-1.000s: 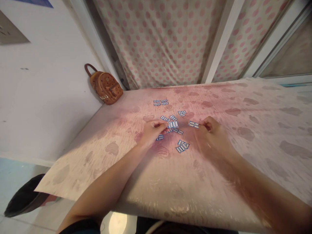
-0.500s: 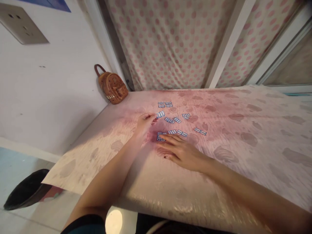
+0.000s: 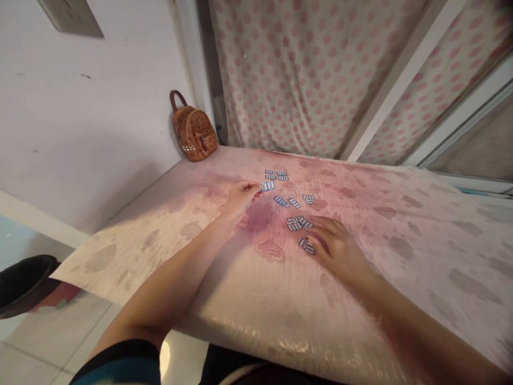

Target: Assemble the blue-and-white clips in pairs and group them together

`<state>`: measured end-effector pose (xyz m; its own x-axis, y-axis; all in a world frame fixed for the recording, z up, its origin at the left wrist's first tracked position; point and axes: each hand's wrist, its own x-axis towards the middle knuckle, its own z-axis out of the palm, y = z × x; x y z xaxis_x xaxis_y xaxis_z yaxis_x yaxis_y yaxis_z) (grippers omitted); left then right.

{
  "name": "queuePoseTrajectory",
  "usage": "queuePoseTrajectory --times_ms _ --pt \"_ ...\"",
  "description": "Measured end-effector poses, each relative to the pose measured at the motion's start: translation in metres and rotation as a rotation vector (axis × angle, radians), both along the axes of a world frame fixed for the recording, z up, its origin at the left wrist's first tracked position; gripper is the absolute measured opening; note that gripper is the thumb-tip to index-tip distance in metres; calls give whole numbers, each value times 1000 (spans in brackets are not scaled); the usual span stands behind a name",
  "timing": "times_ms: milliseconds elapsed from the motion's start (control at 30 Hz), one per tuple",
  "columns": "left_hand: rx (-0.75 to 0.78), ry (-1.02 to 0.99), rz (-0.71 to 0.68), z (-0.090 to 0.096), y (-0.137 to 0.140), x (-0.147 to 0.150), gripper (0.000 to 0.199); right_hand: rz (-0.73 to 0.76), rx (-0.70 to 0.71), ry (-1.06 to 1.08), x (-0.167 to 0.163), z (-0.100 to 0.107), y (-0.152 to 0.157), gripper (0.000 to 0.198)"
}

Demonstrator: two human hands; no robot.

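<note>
My left hand (image 3: 244, 193) is closed, thumb and fingers pinching a small flat piece (image 3: 267, 186) with white bars and blue edges. It holds this piece low over the cloth; whether more than one is in the grip I cannot tell. My right hand (image 3: 342, 246) lies palm down on the right, fingers apart and bent. Its thumb tip touches a pair of the same pieces (image 3: 306, 246), and its other fingertips are beside an overlapping cluster of pieces (image 3: 298, 223). Behind these lie loose pieces (image 3: 282, 201) and, farther back, a neat group of pieces (image 3: 276, 175).
A patterned pink and cream cloth (image 3: 360, 214) covers the table. A small brown backpack (image 3: 196, 133) stands in the back corner by the wall. Polka-dot curtains (image 3: 288, 80) hang behind. A black bin (image 3: 24, 280) stands on the floor at left.
My right hand has moved right, and the pieces near it now lie bunched and farther right. The left hand still pinches its piece. The camera view has shifted a little.
</note>
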<state>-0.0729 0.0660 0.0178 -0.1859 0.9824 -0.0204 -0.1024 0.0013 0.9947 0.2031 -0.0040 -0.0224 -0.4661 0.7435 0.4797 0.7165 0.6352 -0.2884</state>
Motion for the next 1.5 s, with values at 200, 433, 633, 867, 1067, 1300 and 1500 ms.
queuePoseTrajectory --times_ms 200,433,633,867,1067,1300,1500 --pt "20 -16 17 -22 7 9 6 -278 -94 121 12 -21 85 43" --pt "66 25 61 -40 21 3 6 -83 -166 -116 -29 -31 118 45" --pt "-101 -105 -8 -40 17 8 14 164 -206 -106 -43 -12 78 43" --pt "31 171 -99 -42 12 15 10 121 -311 59 0 12 14 31" --pt "266 632 -199 -49 23 33 7 -295 -272 192 17 6 12 34" --pt "276 693 -352 -39 -5 41 10 -150 -413 408 9 8 -1 30" --pt "271 515 -248 -31 -21 33 11 -203 -273 342 13 9 -7 21"
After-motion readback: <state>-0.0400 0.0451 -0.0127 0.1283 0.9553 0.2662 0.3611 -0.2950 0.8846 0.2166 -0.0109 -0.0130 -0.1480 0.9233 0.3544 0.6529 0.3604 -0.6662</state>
